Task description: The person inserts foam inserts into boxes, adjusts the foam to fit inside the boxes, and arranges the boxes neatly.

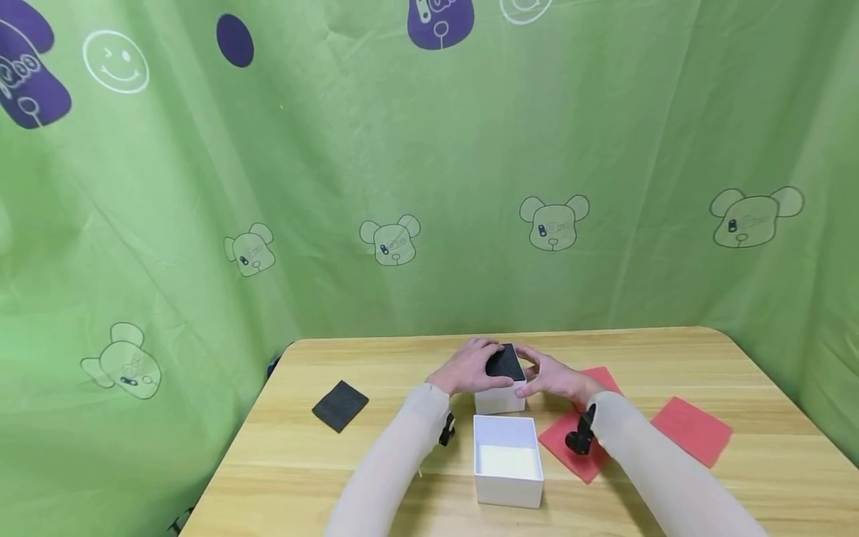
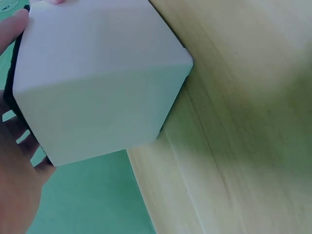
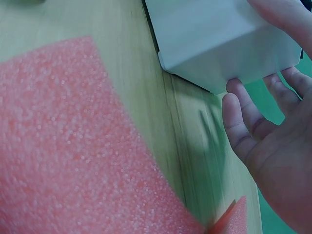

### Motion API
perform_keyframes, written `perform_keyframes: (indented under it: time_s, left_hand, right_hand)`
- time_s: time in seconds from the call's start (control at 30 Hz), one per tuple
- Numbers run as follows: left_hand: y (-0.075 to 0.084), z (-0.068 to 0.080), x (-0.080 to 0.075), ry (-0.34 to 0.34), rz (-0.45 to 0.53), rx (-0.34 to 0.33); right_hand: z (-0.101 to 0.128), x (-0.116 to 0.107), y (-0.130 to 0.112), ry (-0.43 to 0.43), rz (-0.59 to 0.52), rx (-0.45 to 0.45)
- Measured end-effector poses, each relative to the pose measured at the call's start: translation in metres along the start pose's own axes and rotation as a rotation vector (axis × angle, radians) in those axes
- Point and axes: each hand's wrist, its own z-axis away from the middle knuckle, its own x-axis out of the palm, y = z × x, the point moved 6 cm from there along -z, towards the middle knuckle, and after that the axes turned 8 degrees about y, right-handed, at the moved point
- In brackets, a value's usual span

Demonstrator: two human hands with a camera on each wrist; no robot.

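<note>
My long sleeves (image 1: 392,459) are plain off-white, and a small, chunky black device (image 1: 581,434) sits at each cuff (image 1: 608,418).

So there's a wood-look worktop (image 1: 288,477) up against a green curtain (image 1: 463,149) with bear cartoons on it. Far side, middle: a white box (image 1: 499,403) with a black top (image 1: 505,363), left hand (image 1: 473,369) gripping it from the left, right hand (image 1: 553,377) holding it from the right. An open white tray (image 1: 510,491), kinda cream inside, sits just nearer. Black square (image 1: 341,406) lies way off left, red sheet (image 1: 693,431) off right, more red (image 1: 573,447) partly hidden by the right arm (image 1: 664,462).
</note>
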Motion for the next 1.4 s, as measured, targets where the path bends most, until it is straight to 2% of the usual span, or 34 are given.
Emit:
perform_keyframes:
  time_s: [0.2, 0.43, 0.87, 1.2, 1.4]
  left_hand:
    - [-0.0008, 0.0009, 0.0013, 0.008, -0.004, 0.023]
    - [0.0008, 0.0031, 0.0025, -0.007, -0.032, 0.045]
    - [0.0049, 0.0048, -0.0003, 0.052, -0.047, 0.068]
    - [0.0039, 0.0011, 0.0007, 0.053, -0.037, 0.021]
    - [0.0053, -0.0014, 0.0012, 0.084, -0.041, -0.013]
  right_hand:
    - [0.0008, -0.0005, -0.0013, -0.009, 0.010, -0.013]
    - [0.0015, 0.0003, -0.0008, -0.018, -0.029, -0.010]
    - [0.0034, 0.0005, -0.0005, -0.014, -0.044, 0.001]
    - [0.0029, -0.0004, 0.0012, -0.013, -0.019, 0.007]
    - [0.0011, 0.0013, 0.0016, -0.013, -0.030, -0.007]
